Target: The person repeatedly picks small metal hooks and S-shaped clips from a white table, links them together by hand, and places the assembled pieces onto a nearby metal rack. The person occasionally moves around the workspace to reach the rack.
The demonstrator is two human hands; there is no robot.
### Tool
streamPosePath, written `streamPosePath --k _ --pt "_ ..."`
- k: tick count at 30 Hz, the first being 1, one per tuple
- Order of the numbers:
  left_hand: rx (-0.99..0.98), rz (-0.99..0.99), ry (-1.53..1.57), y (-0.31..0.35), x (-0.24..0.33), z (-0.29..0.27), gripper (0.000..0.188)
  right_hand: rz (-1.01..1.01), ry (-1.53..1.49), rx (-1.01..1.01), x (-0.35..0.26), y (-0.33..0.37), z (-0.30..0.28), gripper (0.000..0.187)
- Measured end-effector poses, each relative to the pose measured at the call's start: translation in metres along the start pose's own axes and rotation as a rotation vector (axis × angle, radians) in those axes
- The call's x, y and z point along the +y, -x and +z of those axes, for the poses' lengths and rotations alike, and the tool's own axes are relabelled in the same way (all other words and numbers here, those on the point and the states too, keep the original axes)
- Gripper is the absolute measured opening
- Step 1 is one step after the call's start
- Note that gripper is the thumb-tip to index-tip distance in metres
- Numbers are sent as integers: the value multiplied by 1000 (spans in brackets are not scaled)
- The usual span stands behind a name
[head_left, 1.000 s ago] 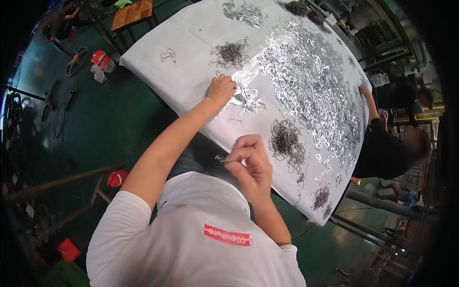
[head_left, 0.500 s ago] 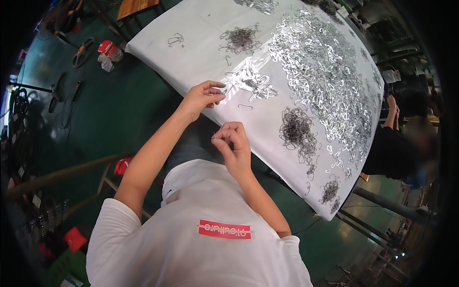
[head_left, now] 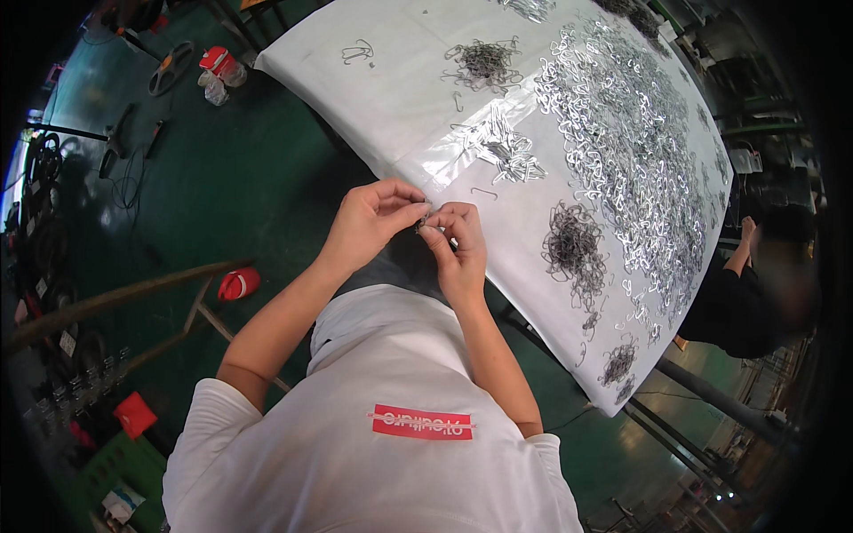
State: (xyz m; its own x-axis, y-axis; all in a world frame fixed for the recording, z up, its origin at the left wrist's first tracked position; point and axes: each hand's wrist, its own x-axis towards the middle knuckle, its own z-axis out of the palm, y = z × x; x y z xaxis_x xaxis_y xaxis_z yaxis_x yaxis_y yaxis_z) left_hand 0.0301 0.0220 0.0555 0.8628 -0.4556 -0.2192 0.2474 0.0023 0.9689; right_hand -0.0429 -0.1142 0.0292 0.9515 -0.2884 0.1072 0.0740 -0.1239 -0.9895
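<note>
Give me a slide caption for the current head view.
Left hand and right hand together at a small dark piece beside a white table bearing metal hooks.

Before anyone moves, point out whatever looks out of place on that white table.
One hook lies alone, touching neither the small shiny pile nor the dark pile to its right, so it looks stray. A few loose hooks also sit apart toward the left of the table.

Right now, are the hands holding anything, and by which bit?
The right hand pinches a small dark thing; I can't tell if the left hand, close beside it, grips it too. It's too small and covered to see which part is held.
</note>
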Motion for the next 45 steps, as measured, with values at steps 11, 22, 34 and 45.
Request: streamPosePath --k 11,22,34,45 --pt "104 237 -119 4 -24 -11 13 27 92 -114 17 -33 -15 14" --pt "127 299 -227 4 -23 -16 13 -266 1095 2 101 -228 -1 36" --pt "38 288 -196 -2 -26 -19 14 -100 980 -266 92 -246 -16 26" --pt "28 309 -203 5 -28 -13 14 -124 781 -314 87 -254 -3 17"
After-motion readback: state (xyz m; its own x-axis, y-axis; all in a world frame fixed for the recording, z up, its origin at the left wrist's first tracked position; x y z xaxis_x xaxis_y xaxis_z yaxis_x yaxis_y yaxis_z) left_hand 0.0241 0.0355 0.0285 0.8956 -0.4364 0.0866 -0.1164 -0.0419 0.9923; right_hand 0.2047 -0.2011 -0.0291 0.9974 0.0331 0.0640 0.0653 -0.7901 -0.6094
